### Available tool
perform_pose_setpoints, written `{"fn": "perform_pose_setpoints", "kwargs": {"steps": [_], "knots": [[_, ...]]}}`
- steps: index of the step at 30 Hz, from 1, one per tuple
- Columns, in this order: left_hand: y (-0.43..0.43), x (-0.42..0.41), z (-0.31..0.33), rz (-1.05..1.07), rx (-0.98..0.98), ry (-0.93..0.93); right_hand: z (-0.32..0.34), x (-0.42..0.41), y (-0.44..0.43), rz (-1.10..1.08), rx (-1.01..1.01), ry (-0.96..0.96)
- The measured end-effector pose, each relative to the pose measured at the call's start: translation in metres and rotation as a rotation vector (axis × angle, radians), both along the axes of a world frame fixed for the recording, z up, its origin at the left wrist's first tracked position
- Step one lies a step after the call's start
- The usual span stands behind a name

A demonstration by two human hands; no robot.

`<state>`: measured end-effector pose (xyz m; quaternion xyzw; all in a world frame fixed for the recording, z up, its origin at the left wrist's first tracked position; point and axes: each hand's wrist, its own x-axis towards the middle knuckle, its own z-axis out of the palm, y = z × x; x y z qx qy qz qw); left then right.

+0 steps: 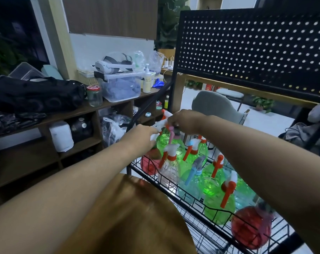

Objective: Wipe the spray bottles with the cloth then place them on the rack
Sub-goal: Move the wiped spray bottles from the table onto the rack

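I hold a green spray bottle (pixel 165 142) above the far left end of the black wire rack (pixel 207 206). My right hand (pixel 185 121) grips its white and orange spray head. My left hand (pixel 141 139) presses a white cloth (pixel 158 126) against the bottle's side, fingers curled round the cloth. Several other spray bottles stand in the rack's basket: green ones (pixel 218 204), a clear one (pixel 169 171), a blue-topped one (pixel 192 182) and red ones (pixel 250 228).
A black pegboard panel (pixel 252 50) rises behind the rack. A brown shelf unit (pixel 93 109) on the left carries a black bag, a jar, a plastic box and a headset. A brown surface (pixel 137 217) lies right below me. A grey chair (pixel 214 105) stands beyond.
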<state>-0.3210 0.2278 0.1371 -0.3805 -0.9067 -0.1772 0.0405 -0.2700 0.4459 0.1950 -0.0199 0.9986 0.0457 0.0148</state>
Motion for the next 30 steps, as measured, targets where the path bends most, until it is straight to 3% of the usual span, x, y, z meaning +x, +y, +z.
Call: {"fn": "perform_pose_setpoints", "kwargs": {"steps": [21, 26, 30], "knots": [[-0.003, 0.006, 0.002, 0.018, -0.047, 0.056, 0.009, 0.018, -0.001, -0.052, -0.026, -0.062], [-0.013, 0.003, 0.012, 0.003, 0.020, 0.006, 0.009, 0.023, 0.004, -0.048, -0.030, -0.038], [-0.020, -0.006, 0.027, 0.041, 0.215, -0.047, 0.008, 0.024, 0.011, -0.074, -0.038, 0.017]]}}
